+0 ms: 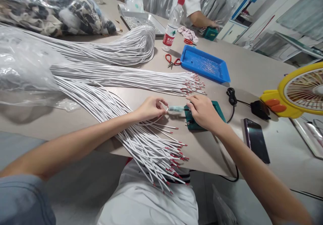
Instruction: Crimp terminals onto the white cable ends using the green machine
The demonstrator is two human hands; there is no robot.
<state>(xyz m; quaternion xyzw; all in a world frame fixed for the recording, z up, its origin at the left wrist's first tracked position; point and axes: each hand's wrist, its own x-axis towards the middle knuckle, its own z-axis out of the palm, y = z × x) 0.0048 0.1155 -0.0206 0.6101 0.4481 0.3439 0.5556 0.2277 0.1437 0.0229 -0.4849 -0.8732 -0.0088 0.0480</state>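
Note:
My left hand [153, 108] is closed in a pinch on the end of a white cable [151, 121], just left of a blurred, pale green cylinder-like piece [176, 109]. That piece sticks out toward it from a small green device [219, 110]. My right hand [202, 112] lies over the device with bent fingers, gripping its top and hiding much of it. Below my left forearm fans a bundle of white cables [141, 151] with red-tipped ends, some hanging past the table edge. A second white bundle [126, 78] lies straight behind it.
A looped cable bundle [136, 45], red-handled cutters [172, 61], a blue tray [185, 65] and a bottle [170, 30] stand farther back. To the right are a phone [256, 140], a black adapter [259, 110] and a yellow fan [290, 94]. Another person's hand [214, 25] touches a green device across the table.

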